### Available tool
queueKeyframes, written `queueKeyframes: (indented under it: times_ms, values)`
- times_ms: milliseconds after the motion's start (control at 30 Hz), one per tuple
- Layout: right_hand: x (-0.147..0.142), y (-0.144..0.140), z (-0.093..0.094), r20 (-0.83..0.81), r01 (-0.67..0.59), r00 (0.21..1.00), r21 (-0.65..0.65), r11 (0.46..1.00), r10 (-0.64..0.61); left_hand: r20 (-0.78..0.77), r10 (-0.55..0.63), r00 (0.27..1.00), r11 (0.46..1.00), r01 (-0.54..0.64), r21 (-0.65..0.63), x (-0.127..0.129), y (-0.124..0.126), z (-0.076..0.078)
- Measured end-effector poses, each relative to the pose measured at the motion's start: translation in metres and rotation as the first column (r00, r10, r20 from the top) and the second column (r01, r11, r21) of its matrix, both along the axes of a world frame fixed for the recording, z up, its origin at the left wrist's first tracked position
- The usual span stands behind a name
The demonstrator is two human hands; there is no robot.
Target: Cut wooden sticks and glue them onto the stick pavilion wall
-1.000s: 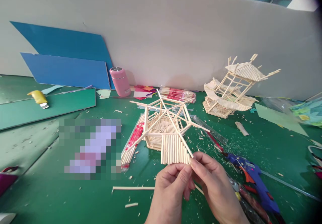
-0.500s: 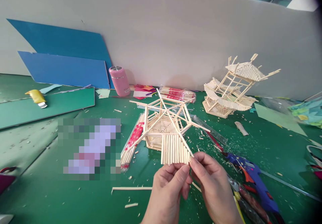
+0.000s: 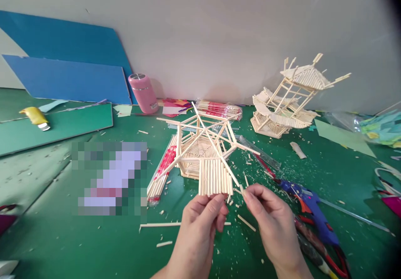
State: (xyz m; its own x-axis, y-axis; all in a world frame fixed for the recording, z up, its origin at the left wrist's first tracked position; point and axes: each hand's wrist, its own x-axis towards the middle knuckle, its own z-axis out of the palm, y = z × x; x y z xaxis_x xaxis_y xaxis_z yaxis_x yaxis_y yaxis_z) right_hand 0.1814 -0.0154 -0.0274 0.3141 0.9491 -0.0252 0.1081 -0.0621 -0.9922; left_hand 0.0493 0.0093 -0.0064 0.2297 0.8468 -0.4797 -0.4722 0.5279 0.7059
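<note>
A model frame of thin wooden sticks [image 3: 203, 133] stands in the middle, six-sided, with long sticks jutting out at its top. From its near side slopes a panel of sticks [image 3: 215, 178] laid side by side. My left hand [image 3: 200, 224] is closed, thumb and fingers pinching this panel's lower edge. My right hand [image 3: 269, 218] is closed at the outer end of a long slanting stick [image 3: 230, 172], just right of the panel. Its fingertips pinch a stick end there; whether a separate short piece is held too, I cannot tell.
A finished-looking stick pavilion [image 3: 285, 99] stands back right. A blue glue gun [image 3: 308, 204] and pliers [image 3: 313, 245] lie right of my hand. Bagged sticks [image 3: 164, 166], a pink flask [image 3: 144, 93], loose sticks and a yellow-handled cutter [image 3: 34, 116] lie around; part of the left is pixelated.
My right hand has moved slightly right, away from the panel's lower corner, opening a gap between the hands. My left hand keeps its pinch. The camera view has shifted a little.
</note>
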Motion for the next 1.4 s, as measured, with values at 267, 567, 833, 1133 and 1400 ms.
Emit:
queueKeyframes:
  times_ms: [267,567,833,1133,1400]
  values:
    - [0.016,-0.010,-0.025,0.376,-0.052,0.920,-0.156,0.986,0.108,-0.604,0.018,0.797,0.900,0.250,0.358,-0.040,0.002,-0.032]
    - [0.005,-0.014,-0.023,0.596,-0.235,0.726,-0.253,0.939,0.342,-0.914,0.337,0.228,0.397,0.846,0.357,-0.037,0.025,-0.052]
    - [0.013,0.016,-0.021,0.858,-0.326,0.367,-0.244,0.913,0.360,-0.940,0.299,0.164,0.347,0.899,0.267,-0.028,0.021,-0.054]
    - [0.007,0.032,-0.009,0.890,-0.415,0.003,-0.414,0.810,0.456,-0.953,0.271,0.137,0.366,0.901,0.233,-0.032,0.017,-0.049]
    - [0.011,0.032,-0.009,0.910,-0.388,0.001,-0.382,0.839,0.415,-0.952,0.240,0.191,0.367,0.890,0.271,-0.021,0.013,-0.040]
